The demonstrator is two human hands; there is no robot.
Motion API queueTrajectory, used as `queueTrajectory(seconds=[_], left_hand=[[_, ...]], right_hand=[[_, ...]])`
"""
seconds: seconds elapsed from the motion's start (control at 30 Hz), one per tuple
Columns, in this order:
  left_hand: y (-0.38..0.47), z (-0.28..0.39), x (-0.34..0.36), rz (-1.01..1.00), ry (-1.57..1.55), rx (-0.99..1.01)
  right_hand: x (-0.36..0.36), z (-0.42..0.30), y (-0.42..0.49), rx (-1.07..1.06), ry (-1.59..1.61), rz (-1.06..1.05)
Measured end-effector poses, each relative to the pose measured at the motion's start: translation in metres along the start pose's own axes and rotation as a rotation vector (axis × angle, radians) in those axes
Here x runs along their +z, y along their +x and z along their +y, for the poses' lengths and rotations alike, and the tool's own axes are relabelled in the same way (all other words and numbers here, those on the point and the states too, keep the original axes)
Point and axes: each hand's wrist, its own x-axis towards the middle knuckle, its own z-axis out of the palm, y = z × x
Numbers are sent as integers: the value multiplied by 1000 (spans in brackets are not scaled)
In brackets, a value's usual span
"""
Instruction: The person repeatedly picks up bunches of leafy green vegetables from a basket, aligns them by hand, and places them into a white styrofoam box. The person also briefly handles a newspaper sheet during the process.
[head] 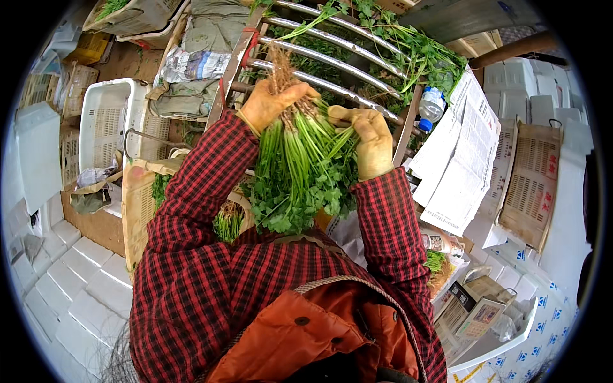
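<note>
My left hand [278, 103], in a tan glove, grips a bunch of coriander [299, 158] just below its brown roots. The bunch hangs with its roots uppermost and its leaves toward my chest. At the bunch's right side my right hand [366, 131], also gloved, has its fingers curled on a few coriander stems [342, 142]. Beyond both hands lies a rack of shiny metal bars [330, 56] in a worn frame. Loose coriander [424, 57] lies over its far right part, and more greenery shows beneath the bars.
Right of the rack are a plastic bottle [432, 107] and printed paper sheets [462, 153]. A yellowish basket [136, 201] and a white crate [107, 112] stand left. Rooted bundles [229, 220] sit below my left arm. A scale [479, 318] is at lower right.
</note>
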Motion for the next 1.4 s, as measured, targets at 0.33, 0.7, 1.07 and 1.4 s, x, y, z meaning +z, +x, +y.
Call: queueTrajectory(seconds=[0.33,0.7,1.07,1.4], left_hand=[[-59,77,-41,556,441,155],[-69,233,-50,-10,1325,499],[-69,151,75,-19,207,659],[-35,138,72,-167,176,549]], right_hand=[[-131,65,-123,49,63,-277],[-128,46,-167,-153,-596,-344],[-12,-86,-94,-621,-1117,-22],[-2,-79,-82,-737,-1141,93]])
